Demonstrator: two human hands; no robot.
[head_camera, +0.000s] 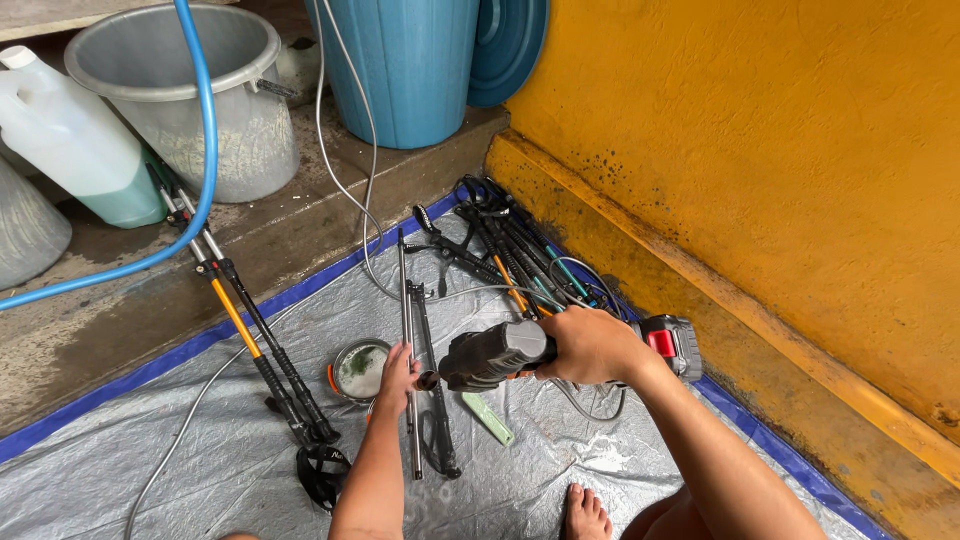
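Note:
My right hand (592, 345) grips a grey and black cordless power tool (500, 352) with a red and black battery (672, 345), its nose pointing left. My left hand (396, 380) holds a thin silver pole section (406, 340) just in front of the tool's nose, fingers wrapped around it. A black pole section (432, 400) lies beside it on the grey tarp (220, 460). A small green strip (487, 418) lies under the tool.
A bundle of black folded poles (505, 250) lies by the yellow wall (760, 170). Two orange and black poles (255, 340) and a round lid (358, 368) lie to the left. On the concrete step are a grey bucket (190, 100), blue bin (410, 70), jug (75, 135), blue hose (205, 150). My foot (585, 512) rests below.

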